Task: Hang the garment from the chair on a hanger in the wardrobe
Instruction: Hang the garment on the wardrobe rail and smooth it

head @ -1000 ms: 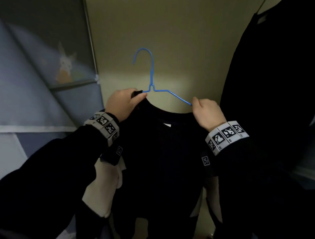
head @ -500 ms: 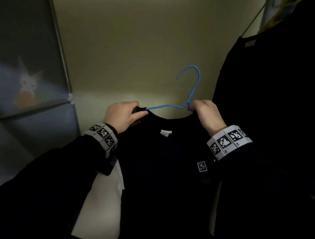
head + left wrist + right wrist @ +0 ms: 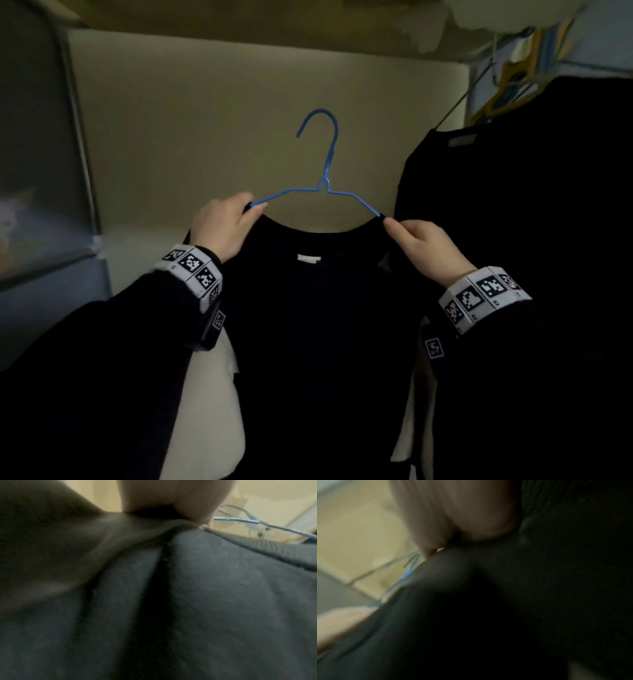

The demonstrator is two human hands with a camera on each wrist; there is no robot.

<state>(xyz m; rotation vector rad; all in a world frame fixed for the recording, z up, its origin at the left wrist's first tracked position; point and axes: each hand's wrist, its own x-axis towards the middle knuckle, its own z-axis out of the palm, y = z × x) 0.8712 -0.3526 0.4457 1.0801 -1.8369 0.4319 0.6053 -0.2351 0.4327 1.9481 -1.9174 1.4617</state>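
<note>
- Now, the black sweatshirt (image 3: 318,308) sits on the blue wire hanger (image 3: 325,186), held up in front of the wardrobe's pale back wall (image 3: 212,130); neckline open, white label (image 3: 308,258) just below the collar.
- Left hand (image 3: 224,229): fingers curled, pinching the garment's left shoulder together with the hanger's left arm. The left wrist view shows thumb and finger closed on a fold of dark cloth.
- Right hand (image 3: 424,248): likewise curled, pinching the right shoulder where the wire's right arm disappears into the cloth. The right wrist view is blurred but shows the same kind of grip.
- Hanger's long axis runs left to right between the two hands, roughly level, right end a little lower. Hook (image 3: 320,126) stands upright above the midpoint, its open end toward the left.
- Key relation: the hook is free, touching nothing, well below the wardrobe's top edge (image 3: 274,37). No rail shows directly above it.
- Up at the top right corner hang yellow hangers (image 3: 507,78), with another dark garment (image 3: 513,240) below them, beside the right hand. My guess is the rail runs there, up and right of the hook.
- Judgement: the coming move is a lift up and rightward; the right hand is the nearer one.
</note>
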